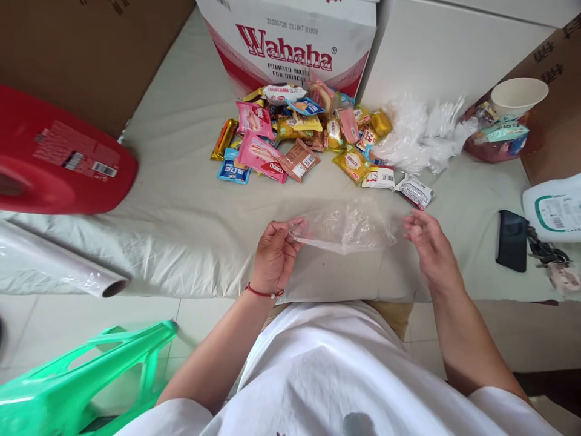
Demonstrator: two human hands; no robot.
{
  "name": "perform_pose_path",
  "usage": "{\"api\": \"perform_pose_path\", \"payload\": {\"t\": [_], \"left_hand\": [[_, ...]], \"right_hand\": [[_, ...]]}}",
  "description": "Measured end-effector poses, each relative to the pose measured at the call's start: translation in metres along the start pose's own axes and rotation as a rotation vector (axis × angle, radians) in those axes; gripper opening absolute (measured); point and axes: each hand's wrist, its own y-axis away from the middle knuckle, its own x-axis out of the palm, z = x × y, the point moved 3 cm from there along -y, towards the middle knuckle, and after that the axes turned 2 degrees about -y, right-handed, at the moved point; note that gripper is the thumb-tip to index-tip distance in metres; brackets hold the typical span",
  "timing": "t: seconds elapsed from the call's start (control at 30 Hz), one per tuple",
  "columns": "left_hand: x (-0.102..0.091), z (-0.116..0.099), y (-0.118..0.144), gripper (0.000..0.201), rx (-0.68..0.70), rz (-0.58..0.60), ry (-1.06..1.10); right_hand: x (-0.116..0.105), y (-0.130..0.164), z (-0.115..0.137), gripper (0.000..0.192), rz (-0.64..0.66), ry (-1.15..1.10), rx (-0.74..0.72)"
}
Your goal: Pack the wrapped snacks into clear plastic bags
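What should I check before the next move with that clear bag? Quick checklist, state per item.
1. Left hand pinching the clear plastic bag at its left edge: ok.
2. Right hand gripping the bag: not ok, fingers sit just off its right end, apart from it.
3. Bag mouth opened: cannot tell, the film is crumpled and see-through.
4. Bag has nothing inside: ok, only the cloth shows through.
5. Snack pile within view beyond the bag, unobstructed: ok.
6. Stray white packet lying close to the right hand's fingertips, could get in the way: not ok.
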Motion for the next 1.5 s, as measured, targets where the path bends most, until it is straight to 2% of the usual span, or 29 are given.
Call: {"api": "perform_pose_path", "payload": {"t": [0.07, 0.13, 0.2, 0.27, 0.33, 0.4, 0.47, 0.53, 0.6, 0.67, 0.77, 0.9, 1.0, 1.1, 1.3, 1.37, 1.5], "left_hand": [[0.002, 0.003, 0.004, 0.036, -0.002, 0.017, -0.021], [0.0, 0.005, 0.007, 0.037, 0.001, 0.026, -0.055], [-0.007, 0.006, 0.011, 0.037, 0.019, -0.006, -0.159], [-0.016, -0.001, 0.018, 0.036, 0.116, -0.105, -0.382], [-0.016, -0.012, 0.029, 0.044, 0.294, -0.166, -0.668], [-0.004, -0.023, 0.037, 0.061, 0.467, -0.098, -0.886], [0.013, -0.029, 0.038, 0.074, 0.569, 0.002, -0.982], [0.026, -0.03, 0.028, 0.078, 0.591, 0.033, -1.012], [0.033, -0.026, 0.011, 0.053, 0.499, 0.064, -1.027], [0.032, -0.018, -0.005, 0.022, 0.36, 0.09, -1.015], [0.019, -0.01, -0.015, 0.024, 0.264, 0.024, -0.904], [0.003, -0.001, -0.011, 0.021, 0.24, -0.056, -0.734], [-0.004, 0.0, -0.009, 0.022, 0.279, -0.133, -0.693], [-0.007, -0.003, -0.009, 0.023, 0.31, -0.178, -0.668], [-0.007, -0.002, -0.005, 0.026, 0.299, -0.161, -0.69], [-0.007, 0.0, -0.005, 0.027, 0.277, -0.144, -0.672], [-0.006, 0.003, -0.004, 0.026, 0.266, -0.114, -0.661]], "right_hand": [[0.02, -0.02, 0.012, 0.081, 0.056, 0.113, -0.07], [0.047, -0.035, 0.02, 0.082, 0.213, 0.24, -0.077], [0.072, -0.041, 0.024, 0.062, 0.421, 0.339, -0.042], [0.088, -0.039, 0.026, 0.04, 0.555, 0.363, -0.025], [0.096, -0.035, 0.029, 0.028, 0.58, 0.331, -0.054], [0.099, -0.031, 0.033, 0.024, 0.578, 0.292, -0.097], [0.102, -0.027, 0.038, 0.021, 0.61, 0.267, -0.132], [0.104, -0.024, 0.041, 0.021, 0.666, 0.245, -0.154], [0.101, -0.024, 0.041, 0.024, 0.706, 0.217, -0.154], [0.092, -0.027, 0.037, 0.028, 0.678, 0.184, -0.132], [0.065, -0.035, 0.025, 0.035, 0.543, 0.142, -0.074], [0.028, -0.042, 0.004, 0.04, 0.401, 0.089, 0.003], [0.011, -0.044, -0.008, 0.041, 0.336, 0.061, 0.024], [0.003, -0.045, -0.017, 0.043, 0.293, 0.066, 0.044], [-0.002, -0.042, -0.027, 0.037, 0.268, 0.183, 0.05], [-0.004, -0.043, -0.026, 0.03, 0.214, 0.27, -0.023], [-0.003, -0.044, -0.005, 0.018, -0.005, 0.386, -0.22]]}}
